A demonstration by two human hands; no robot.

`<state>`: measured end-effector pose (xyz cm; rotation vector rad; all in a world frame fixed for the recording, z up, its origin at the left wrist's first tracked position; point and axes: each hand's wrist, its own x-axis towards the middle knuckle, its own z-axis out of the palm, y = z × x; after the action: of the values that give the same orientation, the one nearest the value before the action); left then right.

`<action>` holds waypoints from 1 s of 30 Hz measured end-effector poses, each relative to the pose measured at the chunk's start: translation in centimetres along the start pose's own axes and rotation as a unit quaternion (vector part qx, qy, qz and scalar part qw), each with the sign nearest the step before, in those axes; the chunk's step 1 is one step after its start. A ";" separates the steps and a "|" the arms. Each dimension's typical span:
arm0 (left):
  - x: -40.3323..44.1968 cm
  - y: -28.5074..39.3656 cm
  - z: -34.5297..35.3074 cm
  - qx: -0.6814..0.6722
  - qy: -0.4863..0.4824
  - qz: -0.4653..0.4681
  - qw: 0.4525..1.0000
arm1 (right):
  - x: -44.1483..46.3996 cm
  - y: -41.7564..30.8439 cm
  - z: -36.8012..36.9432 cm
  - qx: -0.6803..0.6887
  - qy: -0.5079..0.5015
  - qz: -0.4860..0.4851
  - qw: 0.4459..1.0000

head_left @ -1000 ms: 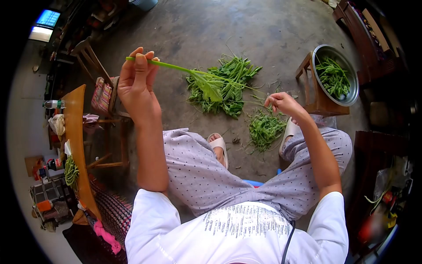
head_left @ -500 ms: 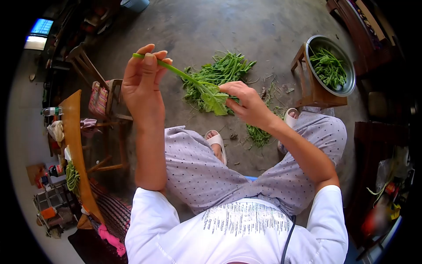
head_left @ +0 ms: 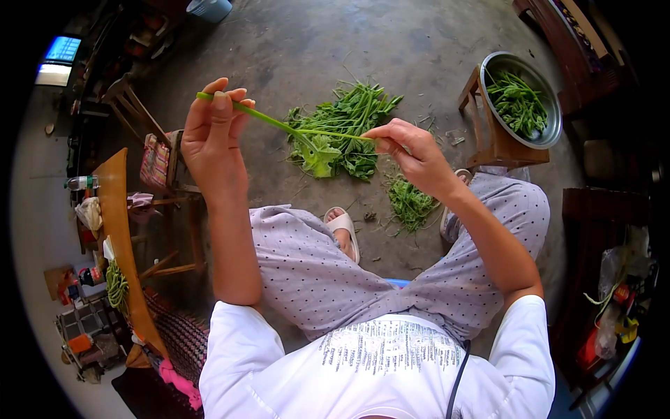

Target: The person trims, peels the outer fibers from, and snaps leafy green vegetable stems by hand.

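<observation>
Raised in front of me, my left hand (head_left: 215, 143) pinches the thick end of a green leafy stem (head_left: 271, 120) between thumb and fingers. The stem slopes down to the right, with a broad leaf (head_left: 321, 158) hanging from it. My right hand (head_left: 417, 155) is closed on the tip of a thin side shoot (head_left: 338, 133) that branches off the stem and is stretched nearly level. Behind and below the hands, a heap of leafy greens (head_left: 363, 112) lies on the floor. A smaller pile of fine green scraps (head_left: 410, 202) is under my right hand.
A metal basin (head_left: 556, 115) holding green stems stands on a wooden stool (head_left: 494, 145) at the right. On the left are a wooden chair (head_left: 132, 101) and a wooden table (head_left: 115, 209) with a bottle (head_left: 82, 183). A blue bucket (head_left: 209, 10) is at the top.
My right hand has moved from the leaf out to the right and up, drawing a thin side shoot away from the stem. My left hand has shifted slightly left, still holding the stem.
</observation>
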<state>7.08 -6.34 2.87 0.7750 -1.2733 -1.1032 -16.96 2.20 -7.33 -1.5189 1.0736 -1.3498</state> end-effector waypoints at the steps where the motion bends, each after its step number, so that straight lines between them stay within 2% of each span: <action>1: 0.0 0.0 0.0 0.000 0.000 0.000 1.000 | 0.0 -0.3 -0.2 -0.039 -0.009 0.000 0.999; 3: 0.1 0.0 0.1 -0.008 -0.005 0.001 1.000 | 0.1 -0.9 -0.3 -0.078 -0.018 0.000 0.997; 12: -0.1 0.0 0.9 -0.005 0.001 0.003 1.000 | -0.1 -0.2 0.1 -0.030 0.012 -0.009 0.999; 14: -0.4 0.2 1.4 0.017 0.004 0.008 1.000 | -0.3 -0.2 0.2 0.057 -0.008 0.108 0.993; 16: -0.8 0.1 2.0 0.037 0.006 0.013 0.999 | -0.4 1.1 0.4 0.111 0.003 0.124 0.986; 18: -1.5 -0.2 2.7 0.067 -0.031 0.056 0.996 | -0.4 1.7 0.4 0.165 0.013 0.139 0.976; 20: -2.0 0.0 3.3 0.067 -0.042 0.077 0.994 | -0.5 1.9 0.0 0.297 0.050 0.325 0.896; 21: -2.1 0.1 3.5 0.067 -0.051 0.098 0.992 | -0.4 2.1 -0.3 0.298 0.052 0.325 0.896; 23: -2.0 0.3 3.5 0.051 -0.062 0.098 0.992 | -0.1 2.7 -0.9 0.138 0.009 0.377 0.916; 24: -2.0 0.4 3.5 0.035 -0.070 0.099 0.992 | -0.2 2.6 -0.9 0.137 0.011 0.377 0.916; 25: -1.9 0.4 3.6 0.034 -0.070 0.099 0.992 | -0.4 2.4 -0.9 -0.255 0.100 0.149 0.950; 26: -1.8 0.4 3.7 0.021 -0.077 0.084 0.993 | -0.3 2.3 -0.9 -0.591 0.167 -0.112 0.781; 27: -1.8 0.3 3.9 0.009 -0.083 0.067 0.994 | 0.0 1.5 -1.0 -0.591 0.166 -0.113 0.781; 28: -1.8 0.3 4.1 0.010 -0.081 0.067 0.994 | 0.5 -0.2 -1.2 -0.449 0.149 -0.094 0.876; 29: -1.8 0.2 4.5 -0.005 -0.072 0.054 0.996 | 1.0 -2.0 -1.4 -0.294 0.127 -0.071 0.945; 30: -1.8 0.2 4.7 -0.019 -0.064 0.042 0.997 | 1.1 -3.6 -1.3 -0.223 0.097 -0.071 0.967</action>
<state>2.63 -4.03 3.26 0.6249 -1.3763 -1.1210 -17.97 2.22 -3.52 -1.8426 1.4939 -1.4423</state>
